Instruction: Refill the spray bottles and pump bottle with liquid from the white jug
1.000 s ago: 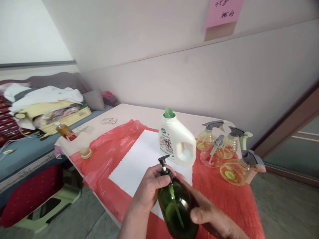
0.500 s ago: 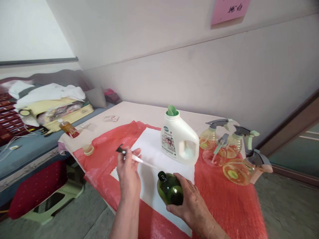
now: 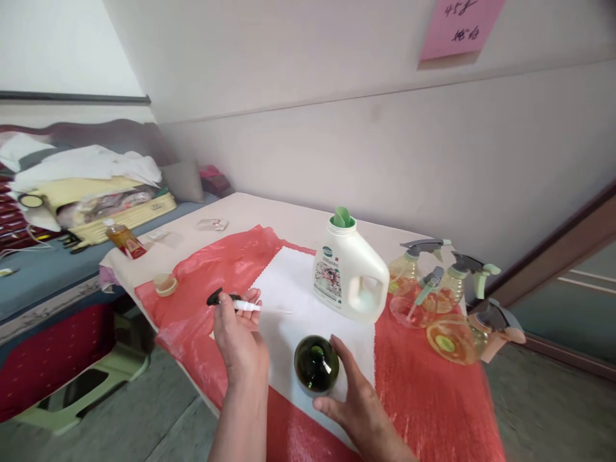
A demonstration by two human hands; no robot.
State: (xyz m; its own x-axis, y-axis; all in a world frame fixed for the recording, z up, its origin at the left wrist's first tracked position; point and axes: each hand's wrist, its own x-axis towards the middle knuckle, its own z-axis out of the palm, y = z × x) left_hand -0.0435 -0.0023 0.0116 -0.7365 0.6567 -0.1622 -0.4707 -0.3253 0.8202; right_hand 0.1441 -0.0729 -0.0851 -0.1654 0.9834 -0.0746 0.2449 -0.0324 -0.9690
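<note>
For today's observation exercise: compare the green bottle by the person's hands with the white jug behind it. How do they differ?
The green bottle is dark, see-through and round; the white jug is opaque, blocky and has a cut-out handle. The green bottle's neck is open, its pump held in the left hand, while the white jug carries a green cap. The right hand touches the green bottle; nothing touches the white jug. Both stand upright on the white cloth.

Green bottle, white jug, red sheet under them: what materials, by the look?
Round dark green bottle: translucent and glossy with bright highlights, so glass or clear plastic; cannot tell which. White handled detergent jug: opaque, matte, moulded through-handle, likely plastic. Red table covering: thin, crinkled, shiny, probably plastic film. White cloth with zigzag edge: matte, looks like fabric.
</note>
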